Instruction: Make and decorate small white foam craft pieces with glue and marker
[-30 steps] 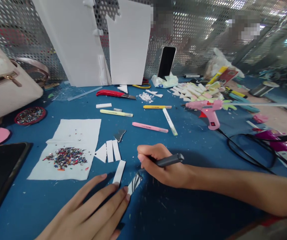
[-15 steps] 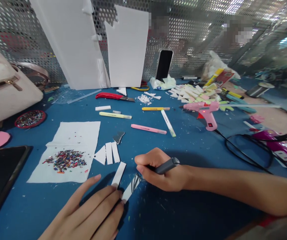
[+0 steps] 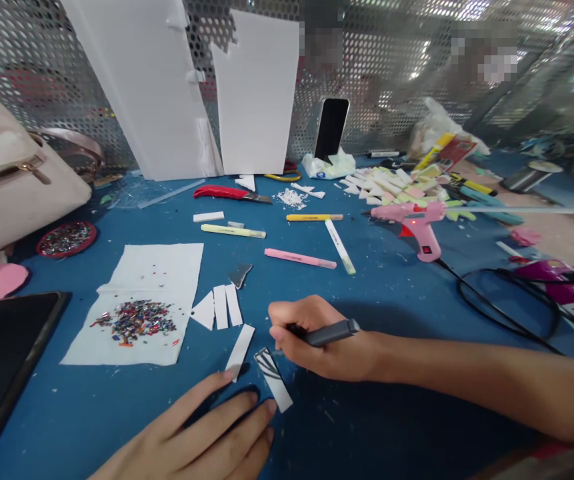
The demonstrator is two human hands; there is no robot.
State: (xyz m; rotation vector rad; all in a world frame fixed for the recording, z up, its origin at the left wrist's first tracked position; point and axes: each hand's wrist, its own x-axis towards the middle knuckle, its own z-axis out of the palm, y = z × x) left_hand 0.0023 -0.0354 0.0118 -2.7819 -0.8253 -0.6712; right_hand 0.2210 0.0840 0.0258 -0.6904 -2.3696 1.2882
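Note:
A dark grey marker point(image 3: 331, 333) is gripped in my right hand point(image 3: 311, 337), its tip hidden behind the fingers. My left hand point(image 3: 217, 427) lies palm down with the fingers spread. Its fingertips are at the lower end of a white strip point(image 3: 275, 381), whose upper half carries black curved lines. Just left of that strip, a plain white strip point(image 3: 239, 352) has its lower end by my index finger. Beyond lie more white strips point(image 3: 221, 307), a white triangle point(image 3: 203, 311) with a black dot at one corner, and a small dark grey piece point(image 3: 241, 275).
A paper sheet point(image 3: 167, 267) with bead-like bits lies left, beside a dark phone point(image 3: 11, 360). Highlighters point(image 3: 300, 259) and a red utility knife point(image 3: 221, 192) lie farther back. A pink glue gun point(image 3: 427, 230) with its black cord is at right. White boards point(image 3: 257, 100) stand behind.
The strip with black lines has turned, so its top now leans left instead of right. My left hand has shifted slightly right; my right hand has barely moved.

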